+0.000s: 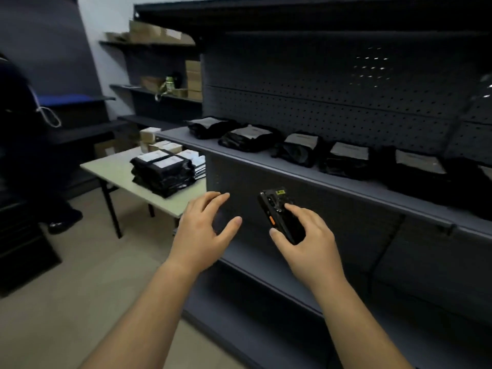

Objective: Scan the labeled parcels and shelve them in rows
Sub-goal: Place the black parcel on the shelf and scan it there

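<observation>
Right hand (pixel 306 235) grips a black scanner (pixel 279 214); left hand (pixel 205 227), at its 9 o'clock, is spread loose and holds nothing. Labeled parcels (pixel 300 146) lie in a row on the shelf (pixel 266 163) at 1 o'clock; a stack (pixel 162 173) of parcels sits on the table (pixel 111 167) at 10 o'clock.

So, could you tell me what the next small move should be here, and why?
Probably reach the left hand to the top of the parcel stack on the table: it is open and empty, while the right hand grips the scanner.
</observation>
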Demonstrator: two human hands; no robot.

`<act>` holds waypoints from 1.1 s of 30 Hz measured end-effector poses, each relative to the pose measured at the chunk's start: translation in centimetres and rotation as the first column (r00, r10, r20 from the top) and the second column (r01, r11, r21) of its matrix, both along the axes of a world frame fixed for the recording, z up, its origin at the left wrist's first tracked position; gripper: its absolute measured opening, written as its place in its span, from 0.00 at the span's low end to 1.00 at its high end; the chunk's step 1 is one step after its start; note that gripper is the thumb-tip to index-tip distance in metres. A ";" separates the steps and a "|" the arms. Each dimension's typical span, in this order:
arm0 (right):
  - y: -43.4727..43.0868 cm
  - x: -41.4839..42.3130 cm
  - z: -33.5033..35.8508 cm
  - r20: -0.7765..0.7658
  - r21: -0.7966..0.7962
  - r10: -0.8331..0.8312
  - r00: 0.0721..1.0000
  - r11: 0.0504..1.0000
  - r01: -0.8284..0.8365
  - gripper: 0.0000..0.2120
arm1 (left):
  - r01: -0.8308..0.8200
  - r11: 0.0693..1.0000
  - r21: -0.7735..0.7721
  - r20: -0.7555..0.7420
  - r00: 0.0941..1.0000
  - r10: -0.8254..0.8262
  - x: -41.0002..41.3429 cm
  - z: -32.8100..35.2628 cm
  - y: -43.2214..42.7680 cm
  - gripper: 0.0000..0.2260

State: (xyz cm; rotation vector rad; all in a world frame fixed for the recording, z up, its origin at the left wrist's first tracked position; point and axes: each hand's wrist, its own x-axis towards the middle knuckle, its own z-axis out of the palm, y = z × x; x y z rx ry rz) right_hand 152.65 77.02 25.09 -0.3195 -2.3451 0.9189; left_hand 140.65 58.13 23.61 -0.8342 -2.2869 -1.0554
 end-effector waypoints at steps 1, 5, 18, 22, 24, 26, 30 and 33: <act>-1.6 -1.9 -0.6 -0.002 0.002 0.029 1.000 1.000 -0.029 0.26 | -0.034 0.999 -0.009 0.008 0.999 0.034 -1.3 -0.7 -2.0 0.26; -8.4 -10.8 -2.3 0.007 -0.050 0.159 0.987 0.986 -0.159 0.26 | -0.151 0.987 -0.061 0.055 0.987 0.154 -6.9 -2.2 -10.3 0.28; -33.2 -36.9 -2.7 0.008 -0.057 0.550 0.835 0.834 -0.549 0.26 | -0.527 0.836 -0.153 0.076 0.837 0.542 -24.0 -1.8 -35.6 0.30; -39.2 -44.8 -4.4 0.035 -0.076 0.555 0.831 0.830 -0.552 0.26 | -0.530 0.831 -0.171 0.118 0.826 0.551 -32.0 -3.8 -41.5 0.30; -41.5 -48.8 -4.6 0.050 -0.089 0.534 0.844 0.844 -0.529 0.26 | -0.511 0.842 -0.173 0.148 0.832 0.535 -36.6 -3.9 -44.0 0.31; -43.2 -52.6 -4.3 0.051 -0.094 0.500 0.864 0.864 -0.495 0.25 | -0.476 0.864 -0.164 0.172 0.848 0.501 -41.3 -3.4 -45.8 0.31; -44.4 -59.5 -3.6 0.045 -0.088 0.411 0.910 0.909 -0.407 0.25 | -0.392 0.905 -0.166 0.156 0.895 0.417 -50.7 -1.5 -46.8 0.30; -43.6 -63.8 -4.0 0.061 -0.084 0.324 0.944 0.944 -0.319 0.25 | -0.296 0.940 -0.170 0.169 0.931 0.324 -56.5 -1.9 -45.5 0.29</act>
